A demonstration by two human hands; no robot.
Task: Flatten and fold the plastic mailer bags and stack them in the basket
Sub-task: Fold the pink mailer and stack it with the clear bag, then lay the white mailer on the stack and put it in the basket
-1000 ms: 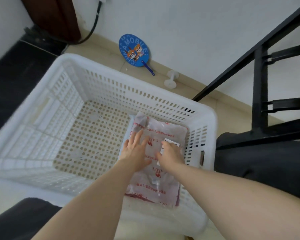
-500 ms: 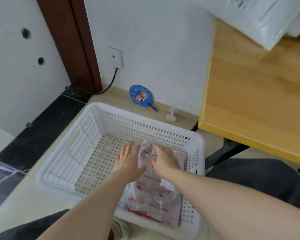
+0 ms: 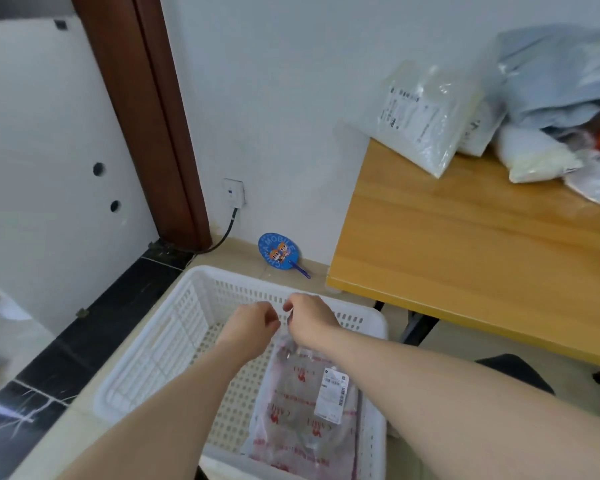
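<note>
A clear mailer (image 3: pixel 305 407) printed in red lies flat in the right side of the white basket (image 3: pixel 142 368), and above its far end the left hand (image 3: pixel 253 323) has its fingers curled on nothing I can see, while whether the right hand (image 3: pixel 309 315) beside it pinches the mailer's top edge cannot be told. To finish this step well, I judge the mailer should be left flat against the basket's right wall, any lifted edge smoothed down, before reaching to the pile of bags (image 3: pixel 520 109) on the table (image 3: pixel 465 244). Red letters on the mailer seem to read "CABBI", its white barcode label (image 3: pixel 333 393) is too small to read, and the blue fan (image 3: pixel 278 251) on the floor says "CHINA MOBILE".
</note>
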